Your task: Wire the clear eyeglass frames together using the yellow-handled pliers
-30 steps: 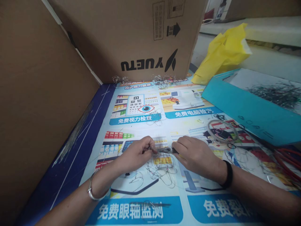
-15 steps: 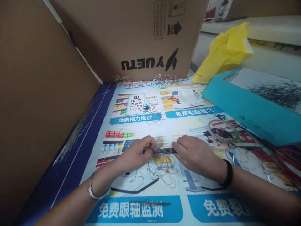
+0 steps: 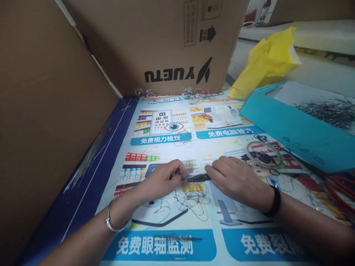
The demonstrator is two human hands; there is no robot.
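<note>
My right hand (image 3: 240, 181) is wrapped round a pair of long-nosed pliers (image 3: 200, 178), whose dark jaws point left. The tip of the pliers reaches almost to the fingers of my left hand (image 3: 163, 181). Those fingers are closed in a pinch on a thin piece of wire, mostly hidden by the fingers. Under and in front of the pliers lies a loose tangle of thin wire (image 3: 194, 205) with tiny red bits. Nearer to me, a small bundle of thin dark straight pieces (image 3: 177, 239) rests on the printed sheet (image 3: 166, 149).
Cardboard panels (image 3: 172, 44) stand at the back and left. On the right are a blue box (image 3: 299, 129) holding many thin dark pieces, a yellow bag (image 3: 263, 62), a clear ring-shaped coil (image 3: 281, 159) and red-handled scissors (image 3: 332, 184). More wire clumps (image 3: 194, 95) lie along the back panel.
The pliers have turned in my right hand, so their narrow side now faces me. My right hand has shifted slightly right. My left hand keeps its pinch in nearly the same place.
</note>
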